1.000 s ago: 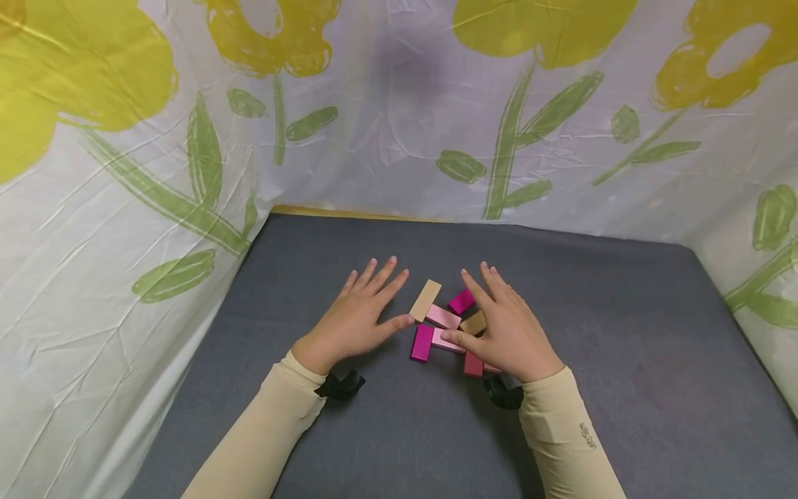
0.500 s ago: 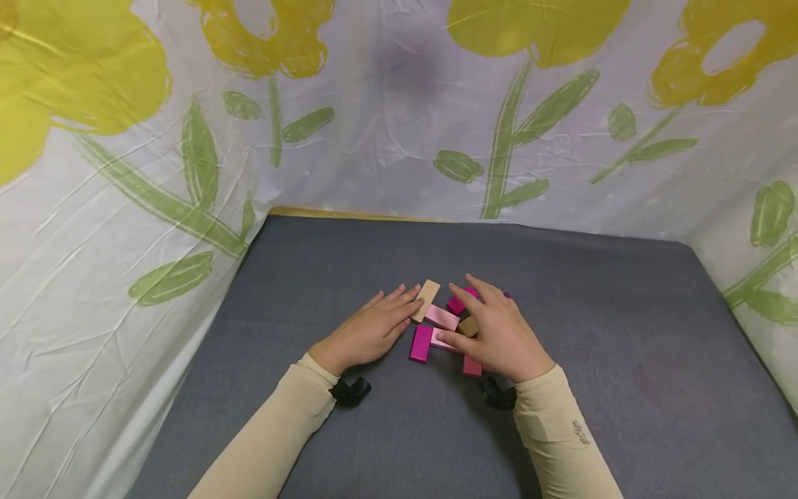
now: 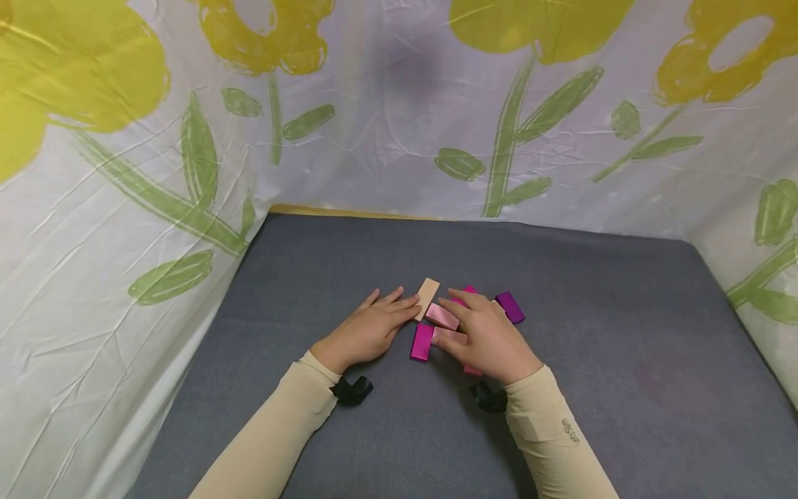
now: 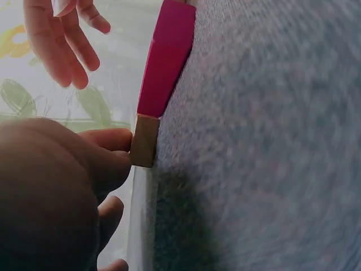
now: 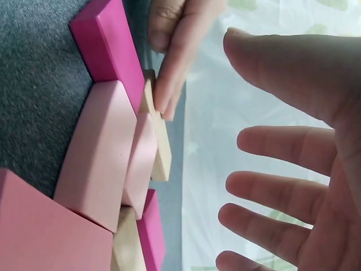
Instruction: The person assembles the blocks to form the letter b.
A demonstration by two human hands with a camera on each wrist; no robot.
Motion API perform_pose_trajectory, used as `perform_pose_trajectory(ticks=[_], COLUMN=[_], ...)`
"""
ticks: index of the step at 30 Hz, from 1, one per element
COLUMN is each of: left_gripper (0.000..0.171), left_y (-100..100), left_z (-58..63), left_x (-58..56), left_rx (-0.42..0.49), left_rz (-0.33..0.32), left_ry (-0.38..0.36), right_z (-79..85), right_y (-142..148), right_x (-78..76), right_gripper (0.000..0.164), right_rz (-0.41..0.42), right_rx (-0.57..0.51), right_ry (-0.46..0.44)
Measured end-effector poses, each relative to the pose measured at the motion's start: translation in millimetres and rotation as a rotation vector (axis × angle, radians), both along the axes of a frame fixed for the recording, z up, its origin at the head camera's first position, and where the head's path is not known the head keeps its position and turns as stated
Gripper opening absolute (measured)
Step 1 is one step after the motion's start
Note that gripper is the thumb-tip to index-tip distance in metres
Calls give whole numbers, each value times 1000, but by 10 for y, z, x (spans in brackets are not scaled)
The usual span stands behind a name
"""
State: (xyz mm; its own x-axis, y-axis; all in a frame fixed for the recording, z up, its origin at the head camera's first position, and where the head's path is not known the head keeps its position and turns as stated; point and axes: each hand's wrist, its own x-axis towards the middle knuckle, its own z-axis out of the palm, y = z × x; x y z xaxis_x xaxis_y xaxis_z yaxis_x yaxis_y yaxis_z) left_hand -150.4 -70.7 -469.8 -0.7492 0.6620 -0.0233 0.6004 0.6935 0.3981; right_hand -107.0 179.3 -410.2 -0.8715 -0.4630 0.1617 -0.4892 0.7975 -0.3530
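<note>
Here, straight fingers of the left hand (image 3: pixel 364 335) merely touch one beige block (image 3: pixel 427 298) — near the right hand (image 3: pixel 492 336), its fingers parted and empty, lie two pale pink blocks (image 3: pixel 442 317), two magenta blocks (image 3: pixel 422 342), one purple block (image 3: pixel 510 307).

The head view looks forward and down from above the bench (image 3: pixel 399 443), taking in both far corners. The two wrist views look from low and close across the bench top, tipped sideways; they share the magenta block (image 5: pixel 110 48) and the tan block (image 4: pixel 145 142).
</note>
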Motion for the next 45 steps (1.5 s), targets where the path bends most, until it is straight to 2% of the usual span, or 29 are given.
perform_pose_trajectory(ticks=[8, 15, 22, 27, 32, 45], left_gripper=[49, 46, 42, 37, 34, 34], left_y=[-5, -25, -59, -102, -133, -144], left_z=[51, 91, 114, 104, 79, 30], left_x=[16, 50, 53, 29, -3, -129], left_rx=[-156, -192, -158, -130, -99, 36], left_rz=[49, 95, 113, 119, 126, 111], left_ry=[84, 108, 143, 209, 249, 163], right_z=[-49, -87, -124, -145, -141, -210], right_y=[-70, -148, -223, -267, -324, -366], right_x=[25, 53, 70, 82, 104, 70], right_gripper=[56, 49, 38, 28, 23, 16], right_rz=[56, 97, 144, 193, 190, 245], right_rx=[5, 17, 60, 63, 94, 89], right_ry=[38, 28, 35, 36, 9, 105])
